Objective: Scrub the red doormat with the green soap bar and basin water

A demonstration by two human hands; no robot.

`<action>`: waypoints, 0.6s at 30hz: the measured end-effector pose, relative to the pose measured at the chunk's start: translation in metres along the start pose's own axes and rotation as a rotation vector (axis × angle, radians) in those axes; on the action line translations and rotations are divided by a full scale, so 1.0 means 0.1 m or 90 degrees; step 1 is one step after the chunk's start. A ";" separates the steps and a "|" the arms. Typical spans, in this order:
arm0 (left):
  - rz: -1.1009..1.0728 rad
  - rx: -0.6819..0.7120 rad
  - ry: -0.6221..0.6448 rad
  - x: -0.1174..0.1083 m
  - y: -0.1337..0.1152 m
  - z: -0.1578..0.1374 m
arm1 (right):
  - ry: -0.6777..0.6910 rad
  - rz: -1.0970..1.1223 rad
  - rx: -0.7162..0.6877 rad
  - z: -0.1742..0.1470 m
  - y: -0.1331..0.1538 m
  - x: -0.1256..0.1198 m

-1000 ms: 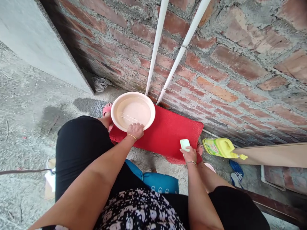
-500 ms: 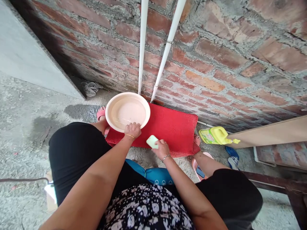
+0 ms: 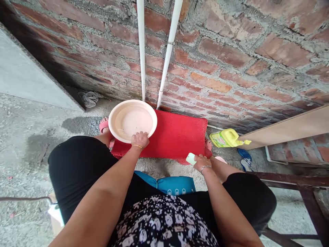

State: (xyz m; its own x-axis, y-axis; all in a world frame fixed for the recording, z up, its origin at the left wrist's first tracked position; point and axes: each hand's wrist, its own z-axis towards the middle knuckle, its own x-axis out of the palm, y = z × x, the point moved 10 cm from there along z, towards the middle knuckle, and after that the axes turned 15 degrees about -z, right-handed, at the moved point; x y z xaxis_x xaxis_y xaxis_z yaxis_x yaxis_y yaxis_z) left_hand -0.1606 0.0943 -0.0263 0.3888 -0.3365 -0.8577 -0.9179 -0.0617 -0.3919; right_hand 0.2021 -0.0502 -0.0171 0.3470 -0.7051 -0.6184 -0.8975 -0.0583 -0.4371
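Observation:
My left hand [image 3: 140,139] is closed over the near rim of a pale pink basin [image 3: 112,128], its fingers curled inside. Shallow water lies in the basin, which stands on the left end of a red cloth [image 3: 180,132], a thick rectangular piece spread in front of me. In my right hand [image 3: 202,162] is a pale green scrub brush [image 3: 190,158], a flat block with rounded corners and a small hole; its underside is hidden. That hand is at the cloth's near right corner, beside my right leg.
A yellow detergent bottle [image 3: 224,138] lies on the floor right of the cloth. Behind is a brick wall [image 3: 205,75] with two white pipes [image 3: 166,58]. Blue slippers [image 3: 244,158] and a brown metal frame [image 3: 285,181] are at right, a grey slab [image 3: 33,68] at left.
My right hand has moved right with the scrub brush, from the cloth's near middle to its right corner. My left hand stays on the basin rim. The view has shifted slightly.

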 end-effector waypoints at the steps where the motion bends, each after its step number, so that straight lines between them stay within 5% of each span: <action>1: -0.001 -0.002 0.004 0.00 0.00 0.00 | 0.009 -0.007 0.017 -0.02 -0.08 0.01; 5: -0.014 -0.007 0.011 0.01 0.02 -0.01 | 0.004 0.064 -0.011 -0.10 0.06 -0.11; 14: 0.008 -0.029 0.028 0.00 0.01 -0.02 | -0.203 0.108 -0.253 -0.31 1.55 -0.85; 18: 0.021 -0.040 0.036 0.00 0.01 -0.01 | -0.197 0.112 -0.260 -0.23 1.63 -0.83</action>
State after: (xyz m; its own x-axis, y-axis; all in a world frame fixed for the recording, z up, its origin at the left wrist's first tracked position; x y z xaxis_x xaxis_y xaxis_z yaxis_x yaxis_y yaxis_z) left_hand -0.1612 0.0930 -0.0266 0.3553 -0.3920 -0.8486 -0.9338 -0.1077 -0.3412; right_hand 0.0207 -0.0173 -0.0226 0.1908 -0.4915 -0.8497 -0.9606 -0.2717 -0.0585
